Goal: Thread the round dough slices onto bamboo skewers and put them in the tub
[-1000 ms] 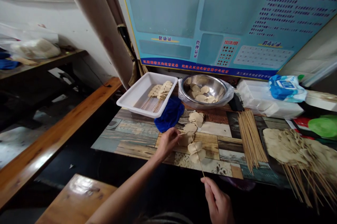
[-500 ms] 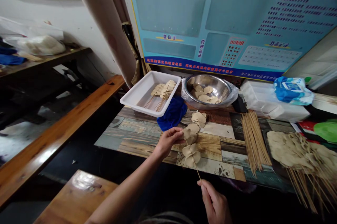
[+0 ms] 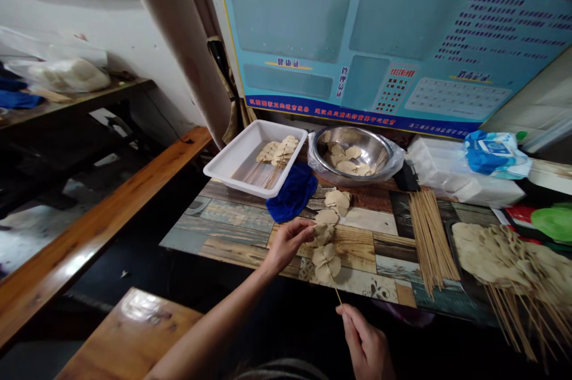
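Note:
My right hand (image 3: 367, 341) grips the lower end of a bamboo skewer (image 3: 336, 293) near the table's front edge. Thin beige slices (image 3: 326, 262) are threaded along its upper part. At the far end, my left hand (image 3: 290, 240) pinches a beige slice (image 3: 322, 234) by the skewer's tip, which is hidden among the slices. Just beyond my left fingers, several loose slices (image 3: 337, 202) lie on the wood-patterned table (image 3: 250, 219).
A white tray (image 3: 227, 173) holds finished-looking skewers, beside a blue cloth (image 3: 292, 192). Behind stands a steel bowl (image 3: 379, 153) of slices. To the right are bare skewers (image 3: 431, 240) and a heap of loaded skewers (image 3: 496, 255). A wooden bench (image 3: 129, 332) is at lower left.
My left hand has shifted slightly right along the slices at the skewer's upper end. My right hand keeps its hold with hardly any movement.

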Motion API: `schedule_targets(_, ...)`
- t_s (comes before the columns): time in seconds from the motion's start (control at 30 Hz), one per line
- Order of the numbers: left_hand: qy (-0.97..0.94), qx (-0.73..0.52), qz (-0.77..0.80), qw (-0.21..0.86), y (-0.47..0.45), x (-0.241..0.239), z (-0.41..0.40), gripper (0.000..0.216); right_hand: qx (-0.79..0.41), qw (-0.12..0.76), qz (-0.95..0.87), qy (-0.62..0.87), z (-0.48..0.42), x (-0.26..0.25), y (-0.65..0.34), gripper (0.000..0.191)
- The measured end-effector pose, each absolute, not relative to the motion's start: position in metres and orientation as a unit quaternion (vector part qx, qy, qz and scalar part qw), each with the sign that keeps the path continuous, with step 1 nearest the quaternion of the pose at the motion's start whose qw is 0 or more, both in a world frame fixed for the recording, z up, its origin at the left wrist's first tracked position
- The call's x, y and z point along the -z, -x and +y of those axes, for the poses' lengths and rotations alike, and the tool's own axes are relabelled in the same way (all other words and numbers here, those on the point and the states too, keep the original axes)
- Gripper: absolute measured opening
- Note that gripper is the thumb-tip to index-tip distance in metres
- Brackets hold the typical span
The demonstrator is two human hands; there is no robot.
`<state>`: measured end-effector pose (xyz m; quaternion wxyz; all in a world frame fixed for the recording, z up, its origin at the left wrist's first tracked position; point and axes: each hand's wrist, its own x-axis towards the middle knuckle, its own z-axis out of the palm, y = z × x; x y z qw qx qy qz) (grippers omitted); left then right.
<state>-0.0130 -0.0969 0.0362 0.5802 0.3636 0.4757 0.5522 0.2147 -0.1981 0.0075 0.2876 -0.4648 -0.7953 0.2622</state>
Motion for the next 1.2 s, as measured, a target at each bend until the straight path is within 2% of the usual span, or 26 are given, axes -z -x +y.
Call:
schedule_targets(0.13, -0.334, -0.561, 0.467, 0.597, 0.012, -0.036, -0.097, 0.033, -0.263, 0.296, -0.797, 0.455, -0.198, -0.007, -0.216, 0.027)
schedule_targets(0.3, -0.209, -0.539, 0.428, 0.695, 0.016, -0.035, -0.094, 0.035, -0.265, 0.345, -0.794, 0.425, -0.197, -0.004, -0.221, 0.025)
schedule_targets(0.43, -0.161, -0.512, 0.409, 0.738, 0.014, -0.033, -0.094, 0.038, -0.247, 0.345, -0.805, 0.415, -0.194, -0.002, -0.221, 0.025)
schedule_targets(0.97, -0.331, -0.593, 0.470, 0.564, -0.001, -0.026, -0.109, 0.035, -0.161, 0.295, -0.830, 0.446, -0.192, -0.013, -0.212, 0.035)
schedule_targets(1.07, -0.309, -0.586, 0.463, 0.589, -0.002, -0.026, -0.110, 0.043, -0.150, 0.309, -0.824, 0.451, -0.191, -0.014, -0.208, 0.037)
schedule_targets(1.2, -0.209, -0.552, 0.406, 0.698, -0.003, -0.032, -0.112, 0.040, -0.190, 0.303, -0.823, 0.442, -0.192, -0.013, -0.208, 0.034)
